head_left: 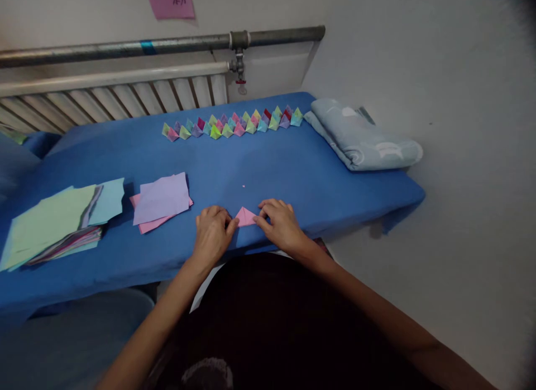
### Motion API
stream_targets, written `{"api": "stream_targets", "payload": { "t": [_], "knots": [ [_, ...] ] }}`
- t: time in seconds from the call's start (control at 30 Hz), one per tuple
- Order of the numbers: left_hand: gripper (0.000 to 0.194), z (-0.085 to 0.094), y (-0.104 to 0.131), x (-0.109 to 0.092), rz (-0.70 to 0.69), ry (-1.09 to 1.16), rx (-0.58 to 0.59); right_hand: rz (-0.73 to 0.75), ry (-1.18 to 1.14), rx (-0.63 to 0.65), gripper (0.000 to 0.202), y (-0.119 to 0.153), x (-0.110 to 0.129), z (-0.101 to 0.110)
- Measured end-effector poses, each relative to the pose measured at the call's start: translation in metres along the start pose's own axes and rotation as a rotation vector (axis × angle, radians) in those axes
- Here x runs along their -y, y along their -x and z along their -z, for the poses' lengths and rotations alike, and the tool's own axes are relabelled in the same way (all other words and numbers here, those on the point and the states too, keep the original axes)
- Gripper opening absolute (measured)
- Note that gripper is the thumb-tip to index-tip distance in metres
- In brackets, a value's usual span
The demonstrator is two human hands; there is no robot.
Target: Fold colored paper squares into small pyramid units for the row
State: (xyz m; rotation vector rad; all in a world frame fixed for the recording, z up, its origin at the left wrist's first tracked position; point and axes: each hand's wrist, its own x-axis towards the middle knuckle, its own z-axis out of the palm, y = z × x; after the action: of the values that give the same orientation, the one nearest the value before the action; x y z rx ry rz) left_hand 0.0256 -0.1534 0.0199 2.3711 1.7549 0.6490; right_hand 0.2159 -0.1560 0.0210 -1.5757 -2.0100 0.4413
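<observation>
A small piece of pink paper point(245, 216), folded into a triangle with a crease down its middle, lies near the front edge of the blue-covered table point(226, 166). At its left corner is my left hand point(211, 229), thumb and fingers closed on the paper. My right hand point(280, 223) pinches the right corner in the same way. Fingers partly cover both corners. Left of my hands, a lilac sheet point(162, 197) rests over a pink sheet point(157, 224).
Farther left lies a thick stack of coloured paper point(52, 222). Several folded paper pieces point(238, 127) stand in rows at the back. A folded pale-blue blanket point(364, 136) sits at the right end, by the wall. Behind the table are a radiator point(146, 96) and a metal pipe point(188, 43).
</observation>
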Motion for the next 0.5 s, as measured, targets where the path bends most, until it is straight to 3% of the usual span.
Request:
{"api": "stream_targets", "payload": {
  "t": [0.5],
  "knots": [
    [0.021,-0.0033,0.0027,-0.0038,0.000,-0.090,-0.052,0.010,0.044,-0.023,0.016,-0.0004,0.0020,-0.0010]
  ]
}}
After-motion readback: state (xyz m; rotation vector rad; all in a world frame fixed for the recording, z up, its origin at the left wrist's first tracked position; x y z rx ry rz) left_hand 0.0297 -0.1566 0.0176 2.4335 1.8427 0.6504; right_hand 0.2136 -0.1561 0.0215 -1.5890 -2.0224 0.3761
